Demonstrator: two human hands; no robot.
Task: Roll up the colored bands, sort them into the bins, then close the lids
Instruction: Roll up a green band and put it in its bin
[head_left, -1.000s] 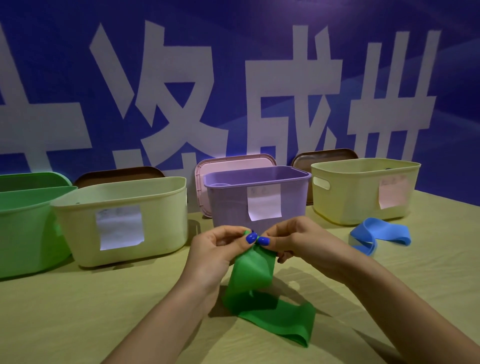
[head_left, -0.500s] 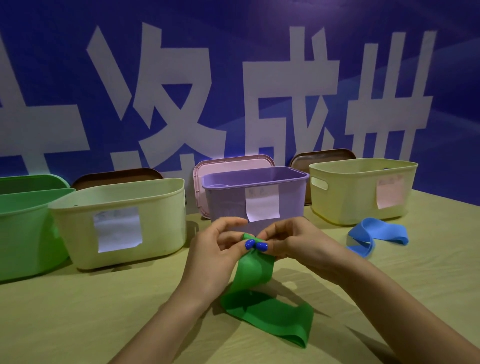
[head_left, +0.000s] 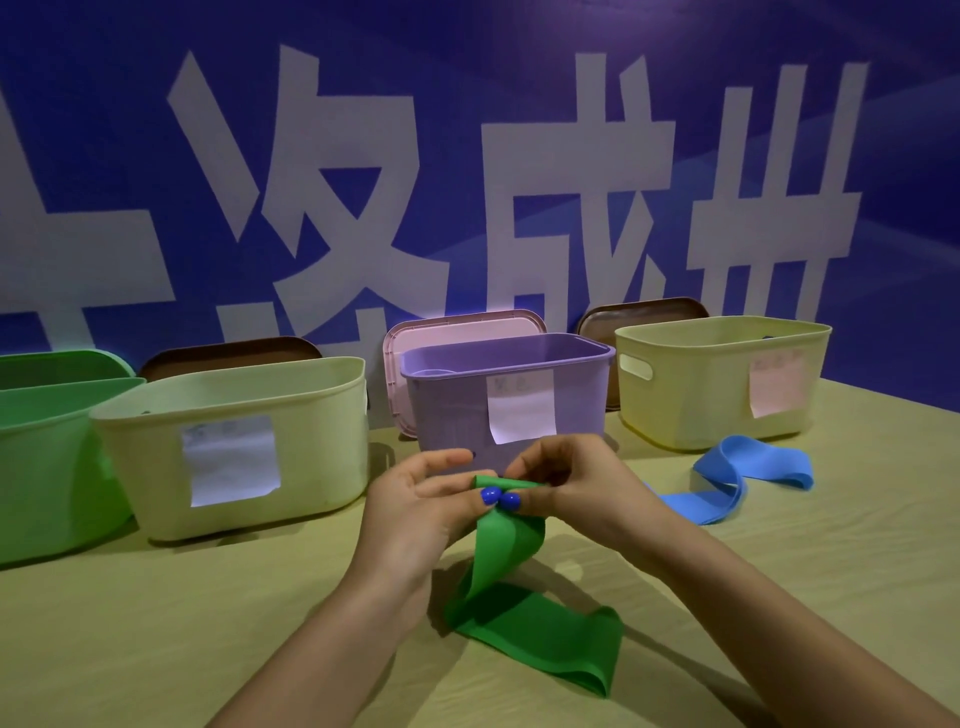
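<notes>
Head view: your left hand (head_left: 415, 512) and right hand (head_left: 574, 480) both pinch top end of green band (head_left: 511, 582) at frame centre, thumbs touching, first tight turn just formed. Rest of band trails onto table (head_left: 208, 623). Rolling step, judged early. Next: feed tail upward evenly, keep edges aligned. Blue band (head_left: 727, 486) waits unrolled, right of centre, near yellow bin (head_left: 701, 384).

green bin (head_left: 47, 457) cut off at left edge, label writing (head_left: 231, 460) blurred
</notes>
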